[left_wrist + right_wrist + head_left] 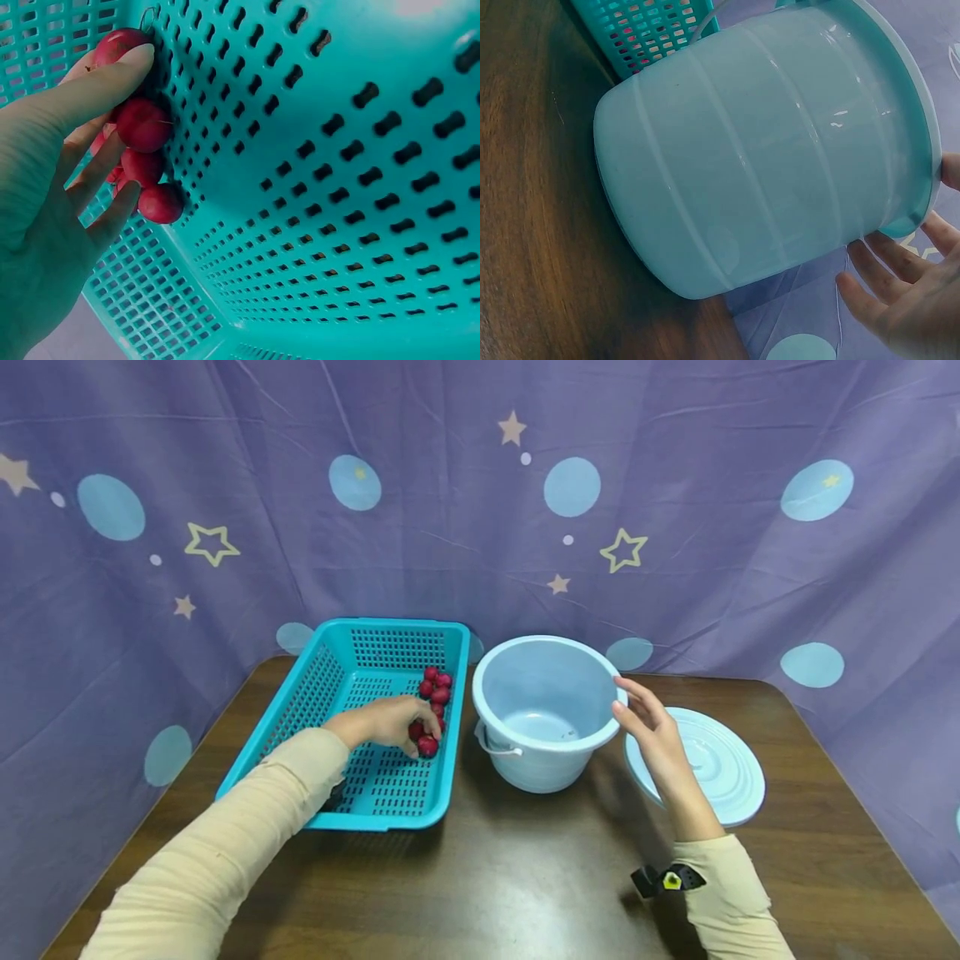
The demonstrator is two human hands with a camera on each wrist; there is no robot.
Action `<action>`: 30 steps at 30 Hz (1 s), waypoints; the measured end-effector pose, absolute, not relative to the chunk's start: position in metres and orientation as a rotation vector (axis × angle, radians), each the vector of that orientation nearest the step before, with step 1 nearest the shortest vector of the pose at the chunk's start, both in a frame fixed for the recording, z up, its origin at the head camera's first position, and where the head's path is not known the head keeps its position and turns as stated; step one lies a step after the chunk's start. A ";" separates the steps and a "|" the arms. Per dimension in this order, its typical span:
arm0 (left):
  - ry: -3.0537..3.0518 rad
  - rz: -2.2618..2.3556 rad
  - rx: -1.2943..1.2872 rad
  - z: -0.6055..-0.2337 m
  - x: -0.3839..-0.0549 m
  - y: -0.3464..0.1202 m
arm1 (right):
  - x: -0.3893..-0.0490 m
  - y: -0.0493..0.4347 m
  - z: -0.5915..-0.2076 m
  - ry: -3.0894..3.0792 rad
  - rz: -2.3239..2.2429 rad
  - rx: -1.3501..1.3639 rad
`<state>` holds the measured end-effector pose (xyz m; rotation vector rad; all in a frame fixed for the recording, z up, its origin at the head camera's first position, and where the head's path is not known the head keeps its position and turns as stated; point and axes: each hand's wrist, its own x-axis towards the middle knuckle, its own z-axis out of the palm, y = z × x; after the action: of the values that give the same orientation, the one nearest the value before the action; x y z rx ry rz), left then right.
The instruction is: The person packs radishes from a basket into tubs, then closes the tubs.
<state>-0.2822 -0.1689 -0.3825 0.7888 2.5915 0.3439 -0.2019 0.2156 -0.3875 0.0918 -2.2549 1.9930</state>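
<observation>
The left hand (390,720) reaches into the turquoise basket (438,785), its thumb and fingers closed on a red radish (118,45); more radishes (441,695) lie in a cluster along the basket's right side. The right hand (654,733), fingers spread, touches the rim of the pale blue bucket (540,770), which stands upright on the desk (525,877) (its round lid (723,764) lies to the right, partly behind that hand).

Radishes (440,695) in basket (390,821) along right wall, my left hand (382,720) at near end; bucket (538,770) right of basket, lid (716,760) farther right.
</observation>
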 end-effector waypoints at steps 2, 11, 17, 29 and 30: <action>2.604 0.318 0.806 -0.383 -0.283 -0.168 | -0.202 0.216 -0.387 -2.257 1.991 0.089; 2.645 0.173 0.851 -0.386 -0.282 -0.164 | -0.202 0.216 -0.388 -2.273 1.979 0.090; 2.643 0.210 0.864 -0.382 -0.280 -0.168 | -0.202 0.216 -0.388 -2.269 1.994 0.104; 2.649 0.348 0.835 -0.336 -0.269 -0.171 | -0.202 0.217 -0.388 -2.269 1.970 0.122; 2.656 0.358 0.833 -0.332 -0.268 -0.170 | -0.202 0.217 -0.388 -2.268 1.971 0.123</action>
<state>-0.2675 -0.1704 -0.3315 0.8330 2.6561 0.3578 -0.2019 0.2169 -0.3876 0.1233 -2.2684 1.9711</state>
